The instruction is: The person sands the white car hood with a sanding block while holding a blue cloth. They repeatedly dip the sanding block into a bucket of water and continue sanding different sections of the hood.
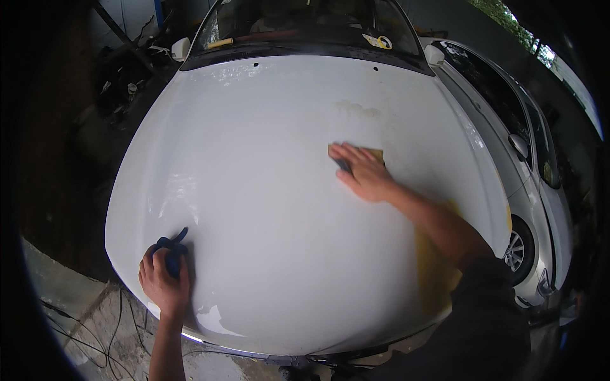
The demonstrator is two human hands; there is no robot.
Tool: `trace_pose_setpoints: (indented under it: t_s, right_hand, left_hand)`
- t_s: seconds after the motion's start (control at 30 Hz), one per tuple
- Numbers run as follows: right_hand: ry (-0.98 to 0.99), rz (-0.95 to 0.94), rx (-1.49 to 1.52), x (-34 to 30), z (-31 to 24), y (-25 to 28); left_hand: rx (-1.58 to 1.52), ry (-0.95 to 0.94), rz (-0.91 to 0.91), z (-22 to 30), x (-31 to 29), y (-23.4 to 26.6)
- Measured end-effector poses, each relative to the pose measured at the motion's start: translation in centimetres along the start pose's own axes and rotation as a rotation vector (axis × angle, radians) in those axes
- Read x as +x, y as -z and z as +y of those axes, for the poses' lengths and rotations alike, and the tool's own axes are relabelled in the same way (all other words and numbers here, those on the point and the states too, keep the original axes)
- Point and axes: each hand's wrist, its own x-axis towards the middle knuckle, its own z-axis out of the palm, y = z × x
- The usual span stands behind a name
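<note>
A white car hood [267,190] fills the middle of the view. On its right half, my right hand [363,173] presses a flat tan-and-grey sanding pad [377,154] against the paint, fingers lying over it and pointing away to the left. Most of the pad is hidden beneath the palm. Greyish-brown smears [357,109] mark the hood just beyond that hand. Near the hood's front left, the fingers of my left hand [164,284] wrap round a dark blue thing [171,259] with a thin bent end; its kind cannot be made out.
A yellow patch [435,267] runs down the hood's front right, under my right forearm. At the windshield's base lie a yellow roll [220,44] and a ring of yellow tape [382,42]. Another car [540,209] stands close on the right. Cables [114,330] trail over the floor at left.
</note>
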Motion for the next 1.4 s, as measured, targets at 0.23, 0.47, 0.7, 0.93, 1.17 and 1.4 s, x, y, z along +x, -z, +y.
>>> trace_pose_setpoints:
  t_s: [0.23, 0.47, 0.7, 0.93, 1.17, 1.4]
  right_hand:
    - [-0.233, 0.084, -0.067, 6.9, 7.5, 5.2]
    - [0.029, 0.068, -0.059, -0.8, 0.0, -0.6]
    - [-0.141, 0.082, -0.058, 2.6, 6.0, 4.0]
    - [-0.076, 0.119, -0.004, 2.2, 1.8, 0.3]
    - [-0.028, -0.027, 0.249, -18.2, -11.3, 3.5]
    - [-0.614, 1.080, 0.990, -27.3, -21.7, 1.4]
  left_hand:
    - [-0.076, -0.012, 0.006, 1.4, 1.0, -1.1]
    - [-0.008, 0.019, -0.013, -0.5, 0.1, -0.6]
    - [-0.072, 0.005, 0.021, 1.0, 0.6, -0.6]
    - [-0.059, 0.006, 0.065, -1.6, -0.8, 0.4]
    - [-0.190, -0.106, 0.007, -1.9, -1.0, 2.3]
    - [-0.420, -0.595, -0.298, -8.3, -8.7, 9.8]
